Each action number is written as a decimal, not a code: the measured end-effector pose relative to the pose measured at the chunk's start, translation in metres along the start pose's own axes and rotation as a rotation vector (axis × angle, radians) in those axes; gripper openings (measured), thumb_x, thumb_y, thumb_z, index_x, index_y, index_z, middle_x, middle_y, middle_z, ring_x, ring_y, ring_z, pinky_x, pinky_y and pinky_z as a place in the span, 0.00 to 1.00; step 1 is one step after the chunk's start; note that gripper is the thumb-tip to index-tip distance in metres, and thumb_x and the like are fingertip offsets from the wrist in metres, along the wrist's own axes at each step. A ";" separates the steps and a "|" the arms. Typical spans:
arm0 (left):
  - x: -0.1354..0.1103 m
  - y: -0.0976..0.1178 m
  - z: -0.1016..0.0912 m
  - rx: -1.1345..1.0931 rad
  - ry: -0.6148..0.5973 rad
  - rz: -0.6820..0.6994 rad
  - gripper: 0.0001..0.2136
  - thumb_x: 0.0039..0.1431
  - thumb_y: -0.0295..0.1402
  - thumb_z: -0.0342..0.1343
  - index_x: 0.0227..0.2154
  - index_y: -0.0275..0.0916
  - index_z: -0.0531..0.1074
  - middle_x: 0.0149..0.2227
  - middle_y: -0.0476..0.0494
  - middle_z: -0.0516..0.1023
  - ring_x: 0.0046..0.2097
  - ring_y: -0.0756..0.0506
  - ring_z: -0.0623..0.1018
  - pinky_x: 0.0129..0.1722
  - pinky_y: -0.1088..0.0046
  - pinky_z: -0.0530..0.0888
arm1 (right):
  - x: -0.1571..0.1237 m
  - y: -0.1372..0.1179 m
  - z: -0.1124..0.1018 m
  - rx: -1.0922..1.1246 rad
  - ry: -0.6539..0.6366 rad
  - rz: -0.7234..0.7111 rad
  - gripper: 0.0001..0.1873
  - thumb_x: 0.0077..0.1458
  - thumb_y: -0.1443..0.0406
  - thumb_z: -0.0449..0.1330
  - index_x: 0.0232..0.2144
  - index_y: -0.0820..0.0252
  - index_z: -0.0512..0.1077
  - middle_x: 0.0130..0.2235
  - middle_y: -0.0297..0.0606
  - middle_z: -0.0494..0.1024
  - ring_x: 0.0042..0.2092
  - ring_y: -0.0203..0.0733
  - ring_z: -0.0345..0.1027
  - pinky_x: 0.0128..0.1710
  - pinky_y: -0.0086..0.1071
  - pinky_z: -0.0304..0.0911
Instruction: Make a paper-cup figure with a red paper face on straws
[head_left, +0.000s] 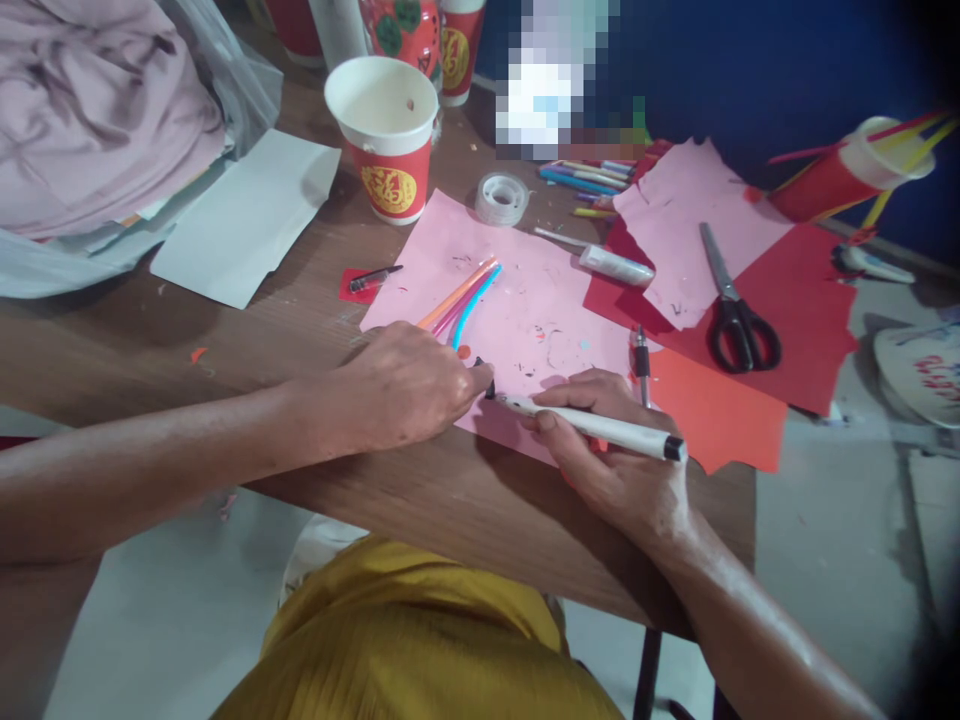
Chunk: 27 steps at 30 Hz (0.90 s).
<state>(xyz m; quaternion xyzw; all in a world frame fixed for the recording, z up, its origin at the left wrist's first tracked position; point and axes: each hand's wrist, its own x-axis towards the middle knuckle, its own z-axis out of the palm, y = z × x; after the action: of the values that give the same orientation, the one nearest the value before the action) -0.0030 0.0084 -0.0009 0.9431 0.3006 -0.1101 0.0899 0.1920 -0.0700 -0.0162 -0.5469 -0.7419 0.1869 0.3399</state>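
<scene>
Brown wood covers the table (405, 500), with a dark blue panel (757, 75) behind its far side. At the far left, a mauve cloth (112, 110) is bunched in a clear plastic bag (45, 272), and a pale card (247, 220) lies just beside it. Next comes the person's left hand (420, 385), fingers curled in, thumb and forefinger pressed together on a small black piece (480, 364); whether that is a cap cannot be told. Beyond this hand stands a red and white paper cup (390, 180), upright. Orange, purple and blue strips (465, 300) lie on a pink sheet (525, 300), their near ends close to the knuckles, and a roll of tape (502, 212) sits at the sheet's far edge. Between the hands, the white marker (600, 425) has its front end near the left fingertips; its body slants back to the right hand (619, 465), which pinches it between thumb and fingers, the black end sticking out past the palm. Just beyond that hand lies a pen (641, 360). Farther right, black-handled scissors (729, 295) rest across red paper (810, 320) and a torn pink piece (675, 215), near a leaning red cup (821, 180).
</scene>
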 end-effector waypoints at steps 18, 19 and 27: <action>0.000 0.001 -0.002 -0.059 -0.023 -0.015 0.14 0.61 0.34 0.41 0.38 0.37 0.72 0.24 0.42 0.76 0.25 0.46 0.73 0.30 0.70 0.64 | 0.002 -0.001 -0.001 -0.010 -0.006 0.046 0.04 0.51 0.68 0.59 0.31 0.55 0.73 0.29 0.34 0.78 0.35 0.42 0.71 0.39 0.39 0.66; 0.000 0.001 -0.002 -0.056 -0.019 -0.008 0.14 0.61 0.33 0.41 0.38 0.37 0.72 0.24 0.42 0.76 0.25 0.46 0.73 0.29 0.70 0.64 | 0.002 -0.001 -0.001 -0.009 -0.008 0.044 0.04 0.51 0.68 0.59 0.31 0.55 0.73 0.29 0.34 0.78 0.35 0.42 0.71 0.39 0.39 0.66; 0.001 0.002 -0.002 -0.019 -0.004 -0.010 0.14 0.61 0.34 0.42 0.39 0.38 0.72 0.23 0.43 0.75 0.23 0.47 0.71 0.26 0.71 0.61 | -0.002 -0.001 -0.005 0.118 0.011 0.247 0.03 0.52 0.65 0.59 0.32 0.56 0.73 0.31 0.37 0.78 0.33 0.42 0.73 0.31 0.35 0.69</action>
<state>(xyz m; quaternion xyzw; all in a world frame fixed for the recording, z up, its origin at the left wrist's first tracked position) -0.0007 0.0078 0.0011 0.9405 0.3063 -0.1093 0.0990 0.1954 -0.0722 -0.0130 -0.6142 -0.6546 0.2676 0.3501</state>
